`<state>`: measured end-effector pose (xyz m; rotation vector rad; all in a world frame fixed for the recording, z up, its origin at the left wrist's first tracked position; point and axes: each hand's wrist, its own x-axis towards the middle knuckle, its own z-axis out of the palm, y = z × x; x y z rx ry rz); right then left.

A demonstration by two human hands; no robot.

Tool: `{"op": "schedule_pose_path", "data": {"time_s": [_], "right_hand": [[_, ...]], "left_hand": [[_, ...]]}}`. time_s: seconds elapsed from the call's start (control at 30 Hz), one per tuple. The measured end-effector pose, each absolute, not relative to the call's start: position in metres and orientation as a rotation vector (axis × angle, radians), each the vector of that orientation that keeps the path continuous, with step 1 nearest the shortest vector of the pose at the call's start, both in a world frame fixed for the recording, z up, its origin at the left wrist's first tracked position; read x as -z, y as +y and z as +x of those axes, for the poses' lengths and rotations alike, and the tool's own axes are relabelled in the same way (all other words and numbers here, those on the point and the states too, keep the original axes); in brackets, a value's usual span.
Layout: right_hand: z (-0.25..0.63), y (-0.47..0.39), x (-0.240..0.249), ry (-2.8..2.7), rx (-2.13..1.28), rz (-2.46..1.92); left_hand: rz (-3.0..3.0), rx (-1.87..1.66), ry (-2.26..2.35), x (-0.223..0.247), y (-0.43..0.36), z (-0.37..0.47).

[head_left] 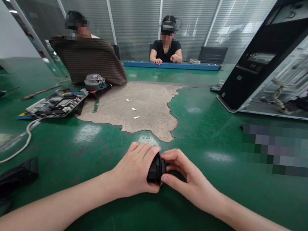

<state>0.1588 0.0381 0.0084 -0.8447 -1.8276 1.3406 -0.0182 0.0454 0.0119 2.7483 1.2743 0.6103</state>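
Observation:
Near the front of the green table, a small black part (154,170) with a rounded, ridged body and a thin rim on its right side is held between my hands. I cannot make out its kind. My left hand (137,168) wraps round it from the left, fingers over the top and thumb beneath, hiding its left end. On the other side, my right hand (185,174) curls its fingertips and thumb against the rim. Some of the right fingers are hidden behind the part.
An opened computer tower (252,74) stands at the right. At the left lie a circuit board (59,102), a fan cooler (95,83), a white cable (28,132) and a black plastic piece (18,177). Bare worn surface (145,96) shows mid-table. Two people (166,47) sit opposite.

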Motion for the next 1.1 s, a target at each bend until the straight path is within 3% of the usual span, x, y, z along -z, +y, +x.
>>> {"op": "schedule_pose_path", "data": {"time_s": [0.47, 0.8, 1.1], "right_hand": [[0.1577, 0.0385, -0.0072, -1.8, -1.369, -0.881], [0.1606, 0.0358, -0.0051, -1.914, -1.142, -0.84], [0.1583, 0.0373, -0.007, -1.88, -1.247, -0.867]], "left_hand": [[2.739, -0.597, 1.284, -0.0124, 0.0453, -0.0182], [2.743, -0.581, 1.275, -0.0137, 0.0448, -0.0176], [2.743, -0.56, 1.289, -0.0129, 0.0447, -0.0179]]}}
